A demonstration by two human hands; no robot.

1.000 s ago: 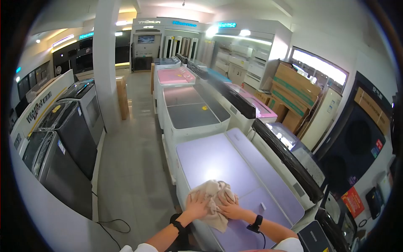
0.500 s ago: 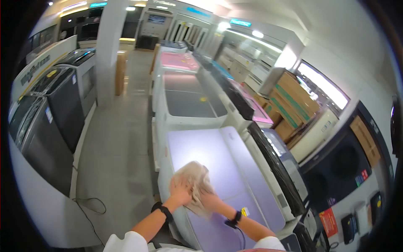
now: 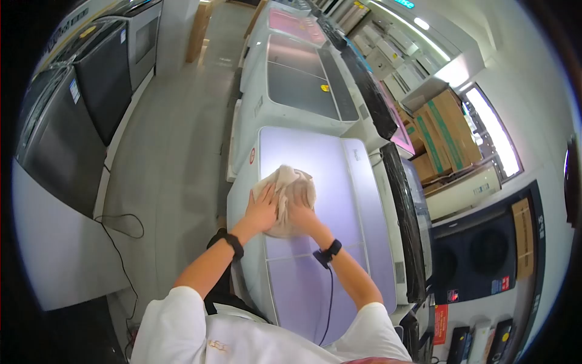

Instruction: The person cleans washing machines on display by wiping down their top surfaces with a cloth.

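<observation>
A crumpled beige cloth (image 3: 285,180) lies on the glossy lilac lid (image 3: 321,285) of a white top-loading washing machine. My left hand (image 3: 262,209) presses on the cloth's left side, its fingers over the fabric and gripping it. Close beside it, my right hand (image 3: 300,212) holds the right side of the cloth, its fingertips partly hidden in the folds. Each wrist wears a black band, and a dark cable hangs from the right one. A strong light reflection shows on the lid above the cloth.
More top-loaders, one with a grey lid (image 3: 300,88) and one with a pink lid (image 3: 297,25), continue the row ahead. Dark washing machines (image 3: 57,136) line the left of the aisle. Cardboard boxes (image 3: 445,133) are stacked at right. A black cable (image 3: 118,255) trails on the left.
My view has tilted downward, so the row sits higher and more of my shirt shows. Both hands and the cloth have moved forward along the lid.
</observation>
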